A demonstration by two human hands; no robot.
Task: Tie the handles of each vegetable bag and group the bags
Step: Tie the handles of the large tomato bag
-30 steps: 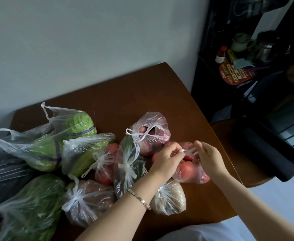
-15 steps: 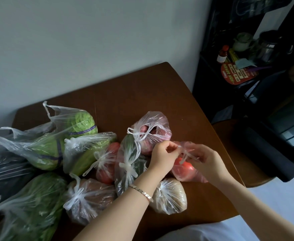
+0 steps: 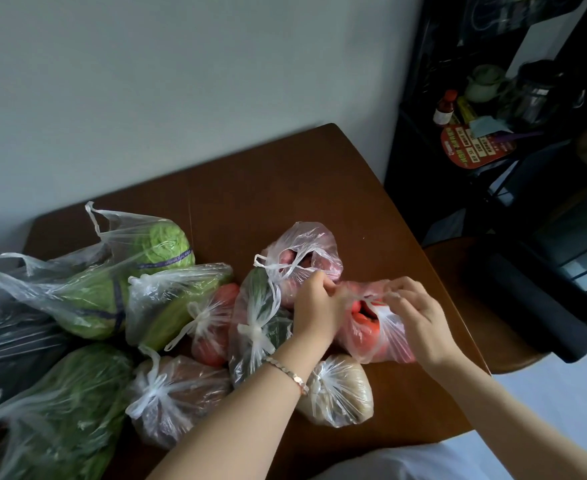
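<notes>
A clear bag of red tomatoes (image 3: 371, 336) lies near the table's right edge. My left hand (image 3: 318, 311) and my right hand (image 3: 420, 318) each pinch one of its thin handles above the bag's open mouth. Behind it sits a tied bag of reddish vegetables (image 3: 306, 251). A tied cucumber bag (image 3: 257, 323) lies left of my left hand. A tied bag of beige produce (image 3: 342, 393) rests under my left wrist. Further left are a tied tomato bag (image 3: 212, 327), a tied brown bag (image 3: 177, 396) and an untied cabbage bag (image 3: 119, 271).
The brown wooden table (image 3: 268, 188) stands against a grey wall. Large bags of leafy greens (image 3: 53, 410) and a dark bag (image 3: 4, 327) crowd its left side. A black shelf with bottles (image 3: 444, 107) and a dark chair (image 3: 534, 299) stand to the right.
Both hands have dropped lower onto the tomato bag and spread slightly apart, pulling its handles sideways over the opening. The other bags have not moved.
</notes>
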